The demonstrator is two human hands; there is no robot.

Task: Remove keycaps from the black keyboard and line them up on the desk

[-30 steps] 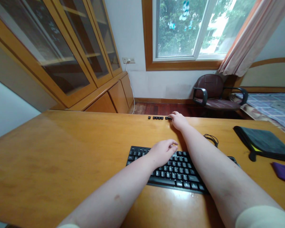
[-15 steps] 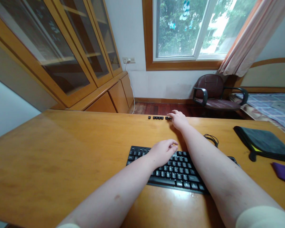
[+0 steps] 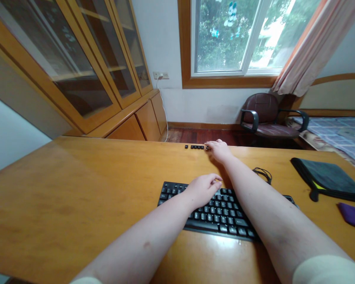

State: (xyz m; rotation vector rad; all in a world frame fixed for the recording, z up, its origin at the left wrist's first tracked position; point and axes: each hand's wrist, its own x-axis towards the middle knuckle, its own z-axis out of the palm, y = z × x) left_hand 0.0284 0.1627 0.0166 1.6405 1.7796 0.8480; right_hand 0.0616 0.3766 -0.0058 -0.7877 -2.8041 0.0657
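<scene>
A black keyboard (image 3: 225,215) lies on the wooden desk in front of me, partly covered by both forearms. My left hand (image 3: 203,190) rests over its upper rows, fingers loosely bent, a gap showing between thumb and forefinger. Near the far desk edge, my right hand (image 3: 219,150) has its fingertips drawn together and lowered at the right end of a row of small black keycaps (image 3: 197,147). A thin, pale wire-like bit shows by those fingertips, too small to name. One separate keycap (image 3: 186,146) sits left of the row.
A coiled black cable (image 3: 263,173) lies right of my right forearm. Farther right are a dark zip pouch (image 3: 331,177) and a purple item (image 3: 353,215). Beyond the desk stand a chair (image 3: 262,112), a glass-door cabinet (image 3: 109,71) and a bed (image 3: 339,128).
My right hand has shifted slightly left along the far edge and now covers the keycaps at the row's right end. My left hand stays in place on the keyboard.
</scene>
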